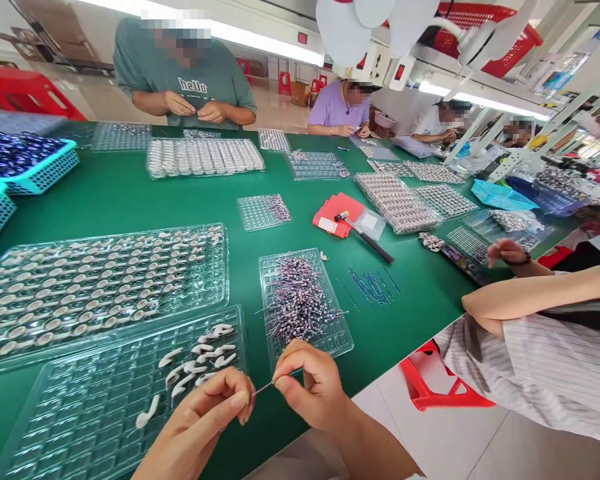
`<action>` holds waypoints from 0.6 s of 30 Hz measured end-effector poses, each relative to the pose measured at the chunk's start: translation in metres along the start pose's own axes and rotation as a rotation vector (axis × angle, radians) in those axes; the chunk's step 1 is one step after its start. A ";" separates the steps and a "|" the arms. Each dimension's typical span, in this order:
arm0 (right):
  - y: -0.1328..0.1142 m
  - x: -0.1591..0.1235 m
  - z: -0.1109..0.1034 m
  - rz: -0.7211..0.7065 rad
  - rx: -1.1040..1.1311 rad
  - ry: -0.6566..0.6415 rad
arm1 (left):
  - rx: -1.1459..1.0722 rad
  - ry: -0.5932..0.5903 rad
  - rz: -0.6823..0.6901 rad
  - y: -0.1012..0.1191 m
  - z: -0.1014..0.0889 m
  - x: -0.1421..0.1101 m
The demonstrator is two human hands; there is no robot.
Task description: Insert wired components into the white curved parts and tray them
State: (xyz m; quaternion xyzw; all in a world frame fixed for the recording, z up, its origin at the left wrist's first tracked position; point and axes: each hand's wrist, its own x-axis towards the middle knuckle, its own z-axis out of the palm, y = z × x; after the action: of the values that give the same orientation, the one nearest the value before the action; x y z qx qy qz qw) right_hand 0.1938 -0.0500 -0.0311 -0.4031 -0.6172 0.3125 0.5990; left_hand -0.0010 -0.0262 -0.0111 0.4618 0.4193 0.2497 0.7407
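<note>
My left hand (205, 413) and my right hand (315, 383) meet low in the head view, just in front of the table's near part. A thin dark wire (263, 387) spans the gap between them, each end pinched by thumb and fingers; anything at its ends is hidden. Beyond my right hand, a clear tray (344, 339) carries a heap of small wired parts (300, 300). Left of my hands, white earphone shells (200, 360) lie loosely in a clear compartment tray (95, 400). Behind it, another tray (193, 293) holds rows of white shells.
Loose blue strips (370, 287), a hammer (365, 237) and red sheets (337, 213) lie ahead on the green table (195, 200). Stacked trays (205, 159) stand farther back. Turquoise baskets (45, 177) are at left. A co-worker's arm (535, 293) rests at right; several people sit opposite.
</note>
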 end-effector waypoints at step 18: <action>0.013 -0.013 -0.012 0.075 -0.063 -0.053 | -0.027 0.513 0.237 0.002 -0.048 -0.022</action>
State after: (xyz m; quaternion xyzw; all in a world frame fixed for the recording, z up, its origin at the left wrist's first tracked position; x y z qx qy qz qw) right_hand 0.2070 -0.0569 -0.0475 -0.4363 -0.6270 0.3255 0.5573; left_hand -0.0529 -0.0190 -0.0115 0.4196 0.5325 0.4490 0.5821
